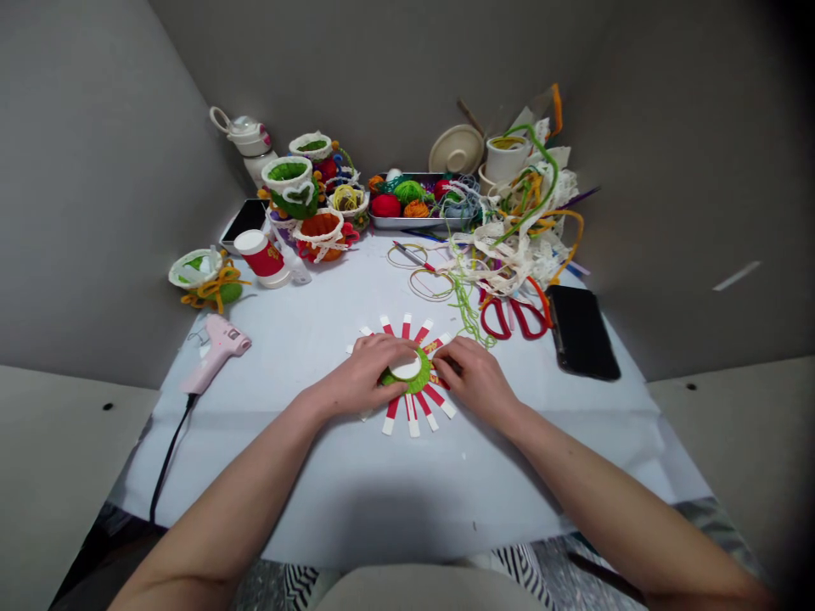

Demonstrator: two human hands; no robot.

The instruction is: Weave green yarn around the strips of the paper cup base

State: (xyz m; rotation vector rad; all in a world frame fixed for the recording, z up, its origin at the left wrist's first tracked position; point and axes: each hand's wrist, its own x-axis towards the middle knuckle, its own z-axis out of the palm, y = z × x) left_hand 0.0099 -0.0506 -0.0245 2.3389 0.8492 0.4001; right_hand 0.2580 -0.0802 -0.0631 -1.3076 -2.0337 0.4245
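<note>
On the white-covered table lies a round craft piece (413, 382): a green disc with a white centre and red-and-white paper strips radiating from it. My left hand (362, 373) lies over its left side, with the fingertips against the white centre. My right hand (474, 382) grips the right edge, its fingers on the strips and green rim. Both hands hide part of the ring of strips. A tangle of green yarn (468, 310) trails close to my right hand.
A pink glue gun (216, 350) with a black cord lies left. Red-handled scissors (513, 319) and a black phone (582, 331) lie right. Behind stand lace-trimmed baskets (286, 185), a metal tray of yarn balls (413, 222), a heap of lace and pipe cleaners (525, 229), and a red-and-white cup (261, 257).
</note>
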